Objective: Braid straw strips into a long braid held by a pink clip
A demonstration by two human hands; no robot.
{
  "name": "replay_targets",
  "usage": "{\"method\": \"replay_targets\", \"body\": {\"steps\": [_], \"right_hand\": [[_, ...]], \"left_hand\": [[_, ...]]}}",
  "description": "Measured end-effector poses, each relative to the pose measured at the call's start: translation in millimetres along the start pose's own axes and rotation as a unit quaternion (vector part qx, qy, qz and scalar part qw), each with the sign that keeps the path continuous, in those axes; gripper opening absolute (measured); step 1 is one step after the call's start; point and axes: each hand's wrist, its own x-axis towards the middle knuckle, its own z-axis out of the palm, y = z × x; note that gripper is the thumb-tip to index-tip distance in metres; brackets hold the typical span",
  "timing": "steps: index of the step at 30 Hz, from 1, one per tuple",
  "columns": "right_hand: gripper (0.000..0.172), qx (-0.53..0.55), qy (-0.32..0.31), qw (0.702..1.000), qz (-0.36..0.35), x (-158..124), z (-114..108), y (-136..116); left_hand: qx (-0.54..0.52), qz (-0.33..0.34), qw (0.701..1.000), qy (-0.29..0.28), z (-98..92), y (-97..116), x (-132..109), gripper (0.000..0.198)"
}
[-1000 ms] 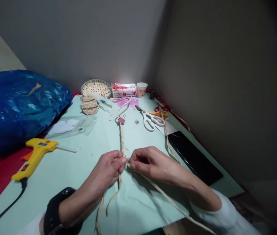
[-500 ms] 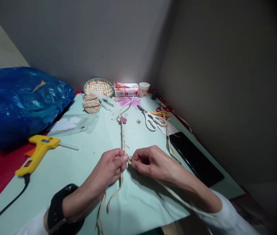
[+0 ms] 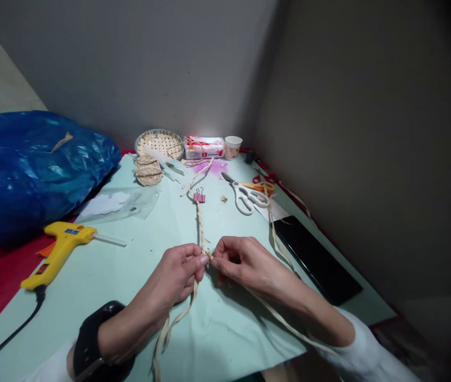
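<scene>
A pale raffia braid (image 3: 200, 225) runs from a pink binder clip (image 3: 199, 198) down to my two hands. My left hand (image 3: 181, 270) is closed, its thumb and forefinger pinching the lower end of the braid. Loose strands (image 3: 189, 307) hang from under it toward the table's near edge. Close beside it, my right hand (image 3: 241, 262) is closed too, its fingertips pinching a raffia strand where it leaves the braid. That strand's long tail (image 3: 285, 321) trails out under my right wrist. The fingertips of both hands nearly touch.
At left lie a yellow glue gun (image 3: 56, 254) and a blue plastic bag (image 3: 38, 175). White scissors (image 3: 245, 196) and a black tablet-like slab (image 3: 321, 260) lie at right. Behind stand a twine ball (image 3: 148, 171), a woven basket (image 3: 158, 139), a tissue pack (image 3: 204, 148) and a paper cup (image 3: 233, 147).
My right fingertips have come slightly closer to my left ones, and less strand shows between them. The binder clip has turned a little upright. The loose strands below my left hand have shifted left.
</scene>
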Motion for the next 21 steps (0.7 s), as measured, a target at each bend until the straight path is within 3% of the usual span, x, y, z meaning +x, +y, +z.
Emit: {"method": "replay_targets", "body": {"steps": [7,21], "right_hand": [[0.025,0.016,-0.01,1.0,-0.011,1.1,5.1,6.3],[0.023,0.003,-0.02,1.0,0.009,-0.8,7.0,6.1]], "left_hand": [[0.013,0.004,1.0,-0.013,0.1,1.6,0.1,0.02],[0.027,-0.004,0.999,-0.021,2.0,3.8,-0.8,0.019]]}}
